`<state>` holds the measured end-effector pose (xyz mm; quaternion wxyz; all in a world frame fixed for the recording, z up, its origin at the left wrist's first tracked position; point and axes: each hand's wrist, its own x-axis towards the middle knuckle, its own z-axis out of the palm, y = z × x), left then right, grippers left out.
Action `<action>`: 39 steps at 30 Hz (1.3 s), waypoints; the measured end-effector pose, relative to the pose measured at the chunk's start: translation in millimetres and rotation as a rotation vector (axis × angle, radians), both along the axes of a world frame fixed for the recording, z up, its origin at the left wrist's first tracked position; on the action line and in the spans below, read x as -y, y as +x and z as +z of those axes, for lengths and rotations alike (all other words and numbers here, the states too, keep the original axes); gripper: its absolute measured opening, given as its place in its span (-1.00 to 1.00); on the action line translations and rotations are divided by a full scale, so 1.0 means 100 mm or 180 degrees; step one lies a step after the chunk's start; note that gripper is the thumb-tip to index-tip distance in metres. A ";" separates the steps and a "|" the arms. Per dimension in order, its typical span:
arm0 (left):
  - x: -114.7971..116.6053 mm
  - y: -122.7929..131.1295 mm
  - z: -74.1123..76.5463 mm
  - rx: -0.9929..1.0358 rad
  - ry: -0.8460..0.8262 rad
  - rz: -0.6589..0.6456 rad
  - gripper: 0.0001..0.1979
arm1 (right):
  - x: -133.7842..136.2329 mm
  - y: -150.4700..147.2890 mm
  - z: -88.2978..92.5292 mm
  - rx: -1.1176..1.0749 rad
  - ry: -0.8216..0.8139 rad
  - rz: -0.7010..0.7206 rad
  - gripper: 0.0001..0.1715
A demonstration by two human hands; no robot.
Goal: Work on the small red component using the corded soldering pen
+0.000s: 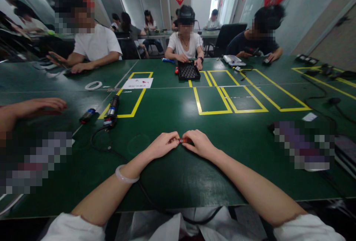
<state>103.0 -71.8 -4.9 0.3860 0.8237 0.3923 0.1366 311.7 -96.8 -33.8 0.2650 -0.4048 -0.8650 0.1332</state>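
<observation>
Both of my hands meet over the middle of the green table, close in front of me. A small red-orange piece with a pale middle sits between my fingertips; its exact kind is too small to tell. My left hand pinches its left end between thumb and fingers, and a pale bangle circles that wrist. From the other side my right hand grips the right end, its thumb and index finger closed on it. The fingers cover part of the piece.
At left lie a dark cylindrical tool trailing a black cable and a short black-and-blue cylinder. Yellow tape outlines mark the tabletop. Opposite, a person works over a black tray. Another person's hand reaches in from the left.
</observation>
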 end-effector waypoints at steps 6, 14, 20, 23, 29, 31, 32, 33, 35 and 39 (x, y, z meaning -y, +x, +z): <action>0.00 0.01 -0.01 0.0058 -0.0051 0.0079 -0.86 | 0.00 0.00 -0.01 -0.0003 0.0042 0.0052 -0.83; 0.00 0.01 0.00 0.0112 -0.0094 0.0066 -0.84 | -0.02 0.01 -0.04 -0.0018 0.0029 0.0064 -0.84; 0.01 0.00 0.03 0.0098 -0.0029 0.0023 -0.80 | -0.01 0.00 -0.02 0.0013 0.0118 0.0060 -0.86; 0.00 0.00 0.03 0.0086 -0.0030 -0.0018 -0.79 | 0.00 0.00 -0.01 0.0044 0.0129 0.0076 -0.88; -0.02 -0.01 0.01 0.0017 0.0075 -0.0032 -0.83 | 0.02 0.00 0.01 0.0038 0.0141 0.0103 -0.88; -0.03 -0.02 0.00 0.0003 0.0121 -0.0029 -0.83 | 0.02 0.00 0.02 0.0059 0.0131 0.0111 -0.88; -0.03 -0.02 -0.01 -0.0002 0.0132 -0.0030 -0.83 | 0.02 0.00 0.02 0.0063 0.0125 0.0113 -0.88; -0.03 -0.02 -0.01 -0.0007 0.0130 -0.0033 -0.82 | 0.02 0.00 0.02 0.0054 0.0117 0.0109 -0.88; -0.02 -0.02 -0.01 -0.0011 0.0099 -0.0035 -0.79 | 0.01 0.00 0.02 -0.0004 0.0077 0.0079 -0.88; -0.07 -0.06 0.03 -0.0060 0.0208 -0.0011 -0.70 | 0.00 0.02 0.00 -0.0207 -0.0117 -0.0048 -0.86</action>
